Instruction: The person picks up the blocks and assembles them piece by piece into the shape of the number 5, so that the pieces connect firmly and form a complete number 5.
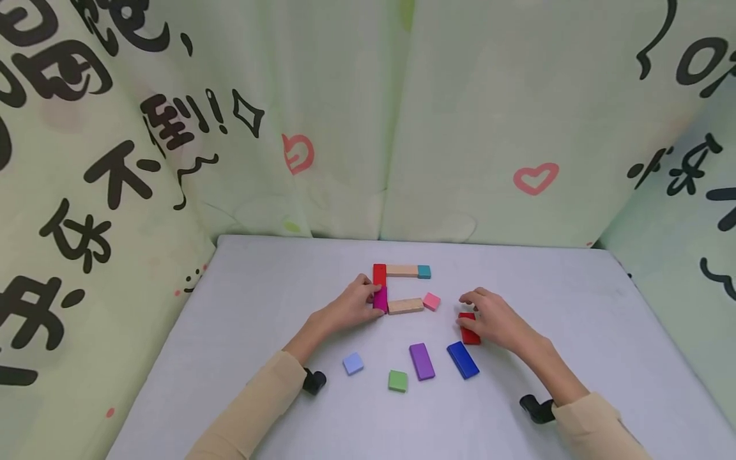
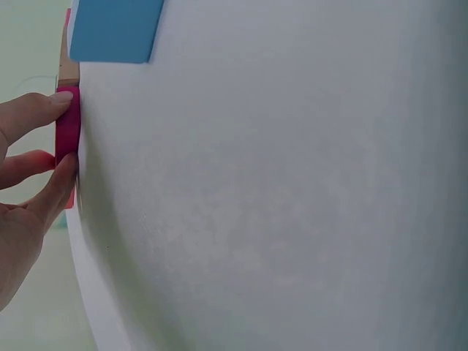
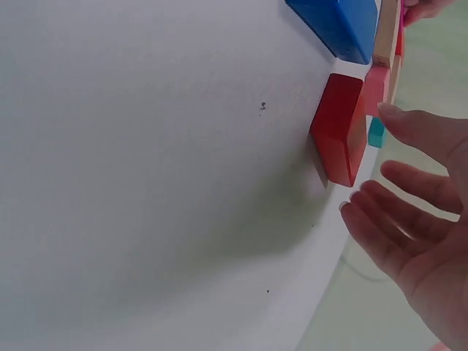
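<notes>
My left hand (image 1: 355, 301) pinches a magenta block (image 1: 380, 299) between thumb and fingers, also visible in the left wrist view. This block touches the end of a red block (image 1: 379, 273). A plain wooden block (image 1: 402, 271) with a teal cube (image 1: 423, 272) at its tip runs right from the red one. Beside the magenta block lies another wooden block (image 1: 406, 306), a pink cube (image 1: 432, 301) at its right end. Over a second red block (image 3: 338, 131) hovers my right hand (image 1: 499, 319), fingers spread and apart from it in the right wrist view.
Nearer the front lie a light blue cube (image 1: 353, 363), a green cube (image 1: 397, 381), a purple block (image 1: 422, 361) and a dark blue block (image 1: 462, 360). A printed curtain (image 1: 460, 128) hangs behind the white table (image 1: 276, 268) and along its sides.
</notes>
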Action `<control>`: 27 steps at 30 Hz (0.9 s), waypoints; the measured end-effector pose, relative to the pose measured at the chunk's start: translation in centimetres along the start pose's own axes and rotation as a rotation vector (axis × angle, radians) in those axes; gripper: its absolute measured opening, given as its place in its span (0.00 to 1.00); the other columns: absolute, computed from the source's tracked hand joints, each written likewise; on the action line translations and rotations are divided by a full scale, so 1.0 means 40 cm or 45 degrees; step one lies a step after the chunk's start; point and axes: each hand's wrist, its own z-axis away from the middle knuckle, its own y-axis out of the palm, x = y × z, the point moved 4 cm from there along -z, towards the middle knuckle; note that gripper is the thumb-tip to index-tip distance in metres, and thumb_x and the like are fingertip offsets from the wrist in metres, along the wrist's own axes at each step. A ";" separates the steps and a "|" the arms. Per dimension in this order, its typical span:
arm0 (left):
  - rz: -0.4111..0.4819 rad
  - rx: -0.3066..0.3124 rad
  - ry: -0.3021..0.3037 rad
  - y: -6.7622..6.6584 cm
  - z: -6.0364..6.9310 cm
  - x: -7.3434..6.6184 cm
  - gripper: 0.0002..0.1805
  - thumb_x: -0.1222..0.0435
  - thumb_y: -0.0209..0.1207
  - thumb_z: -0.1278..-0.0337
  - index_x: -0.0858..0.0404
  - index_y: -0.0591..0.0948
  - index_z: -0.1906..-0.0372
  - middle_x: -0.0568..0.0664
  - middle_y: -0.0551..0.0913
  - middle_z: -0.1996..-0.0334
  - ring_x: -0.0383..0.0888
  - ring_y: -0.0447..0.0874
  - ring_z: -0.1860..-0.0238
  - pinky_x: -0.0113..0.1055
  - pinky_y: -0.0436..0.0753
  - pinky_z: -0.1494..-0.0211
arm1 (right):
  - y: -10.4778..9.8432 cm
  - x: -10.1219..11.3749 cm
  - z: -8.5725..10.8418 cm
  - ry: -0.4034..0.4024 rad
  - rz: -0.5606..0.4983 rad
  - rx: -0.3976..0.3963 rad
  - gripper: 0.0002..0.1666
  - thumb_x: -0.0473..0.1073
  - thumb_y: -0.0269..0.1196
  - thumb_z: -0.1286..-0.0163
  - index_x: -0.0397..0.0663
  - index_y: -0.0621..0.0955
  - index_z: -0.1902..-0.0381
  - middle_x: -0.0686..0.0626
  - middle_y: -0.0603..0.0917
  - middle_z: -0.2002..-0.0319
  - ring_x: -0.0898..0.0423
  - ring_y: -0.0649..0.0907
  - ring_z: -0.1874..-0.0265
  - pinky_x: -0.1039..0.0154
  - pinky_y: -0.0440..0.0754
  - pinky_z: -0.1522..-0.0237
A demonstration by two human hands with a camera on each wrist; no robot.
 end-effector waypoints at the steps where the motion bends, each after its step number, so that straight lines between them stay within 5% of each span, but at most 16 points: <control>1: -0.001 0.000 -0.002 0.000 -0.001 0.001 0.34 0.64 0.71 0.39 0.75 0.74 0.31 0.59 0.74 0.48 0.45 0.77 0.53 0.31 0.82 0.52 | 0.000 0.000 0.003 0.021 -0.008 -0.006 0.22 0.38 0.75 0.38 0.32 0.83 0.50 0.38 0.84 0.56 0.45 0.84 0.60 0.55 0.89 0.60; 14: -0.035 -0.004 0.001 0.001 -0.009 0.004 0.34 0.64 0.71 0.39 0.75 0.75 0.32 0.58 0.74 0.49 0.44 0.76 0.55 0.29 0.82 0.54 | 0.014 -0.008 0.038 0.275 -0.077 -0.031 0.29 0.43 0.74 0.36 0.26 0.77 0.48 0.38 0.83 0.63 0.50 0.81 0.68 0.58 0.87 0.66; 27: -0.045 0.004 0.013 0.002 -0.007 0.001 0.34 0.64 0.71 0.39 0.74 0.75 0.32 0.59 0.74 0.49 0.44 0.76 0.55 0.30 0.82 0.54 | 0.045 0.001 0.072 0.516 -0.182 -0.146 0.32 0.47 0.73 0.37 0.24 0.76 0.48 0.31 0.83 0.59 0.42 0.83 0.63 0.52 0.88 0.64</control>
